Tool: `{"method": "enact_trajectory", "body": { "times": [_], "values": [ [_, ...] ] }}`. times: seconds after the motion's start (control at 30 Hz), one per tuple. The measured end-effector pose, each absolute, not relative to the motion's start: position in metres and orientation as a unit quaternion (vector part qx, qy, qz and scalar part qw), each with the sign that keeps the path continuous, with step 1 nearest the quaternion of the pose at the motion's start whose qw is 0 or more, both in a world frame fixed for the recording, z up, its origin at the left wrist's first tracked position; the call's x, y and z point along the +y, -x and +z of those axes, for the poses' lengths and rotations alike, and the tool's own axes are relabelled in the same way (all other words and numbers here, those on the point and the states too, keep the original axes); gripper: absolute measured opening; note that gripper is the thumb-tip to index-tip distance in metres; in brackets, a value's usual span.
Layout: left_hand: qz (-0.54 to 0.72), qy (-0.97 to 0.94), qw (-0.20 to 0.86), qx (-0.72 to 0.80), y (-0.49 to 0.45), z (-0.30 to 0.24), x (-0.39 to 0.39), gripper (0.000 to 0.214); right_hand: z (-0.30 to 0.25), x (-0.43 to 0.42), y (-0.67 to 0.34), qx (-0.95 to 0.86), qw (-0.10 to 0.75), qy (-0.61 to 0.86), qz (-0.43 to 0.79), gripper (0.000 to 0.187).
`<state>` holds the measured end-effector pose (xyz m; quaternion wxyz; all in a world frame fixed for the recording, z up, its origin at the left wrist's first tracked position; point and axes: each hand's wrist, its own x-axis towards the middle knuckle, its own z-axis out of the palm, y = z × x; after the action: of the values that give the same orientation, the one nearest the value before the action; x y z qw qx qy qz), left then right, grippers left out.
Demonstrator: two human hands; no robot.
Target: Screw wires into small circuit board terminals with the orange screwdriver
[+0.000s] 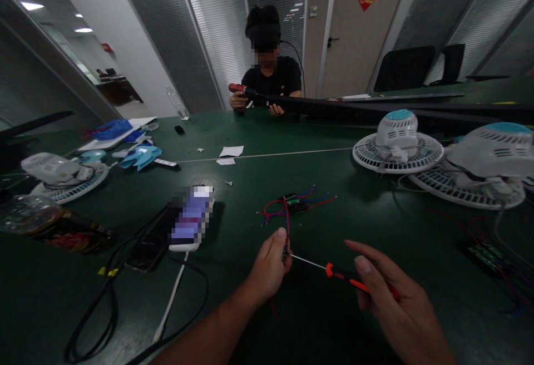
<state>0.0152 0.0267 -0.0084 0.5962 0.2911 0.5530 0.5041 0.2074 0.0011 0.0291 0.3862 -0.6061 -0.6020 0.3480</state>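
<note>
You have a small circuit board (285,251) pinched in your left hand (268,267), up off the desk (237,226) in front of you, thumb on top and fingers curled behind, so most of the board is hidden. The screwdriver (354,282) reaches it from the right, its tip at or just beside the board's edge (whether it sits in a screw, I cannot tell). Your right hand (400,312) is partly open — index finger stretched out, the handle lying loosely between thumb and the lower fingers.

The step in hand looks like work on a screw or wire terminal of that board. If so, the next move calls for a steady left pinch, the tip squarely seated and a firmer hold on the handle before any turning; a slack grip could let the tip slip.

A red wire (287,217) rises from the board toward a cluster of wired boards (295,203) just beyond. Farther right lies another wired board (486,256), near the white fan units (398,139) — and across the desk a co-worker (273,78) holds a red drill (237,88).
</note>
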Motion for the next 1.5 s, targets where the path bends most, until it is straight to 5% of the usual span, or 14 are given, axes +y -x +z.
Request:
{"method": "enact_trajectory", "body": {
  "times": [1.5],
  "values": [
    [0.514,-0.275,0.602,0.546,-0.014,-0.015,0.027,0.057,0.029,0.001,-0.206,-0.618,0.392,0.608,0.309,0.039]
  ]
}}
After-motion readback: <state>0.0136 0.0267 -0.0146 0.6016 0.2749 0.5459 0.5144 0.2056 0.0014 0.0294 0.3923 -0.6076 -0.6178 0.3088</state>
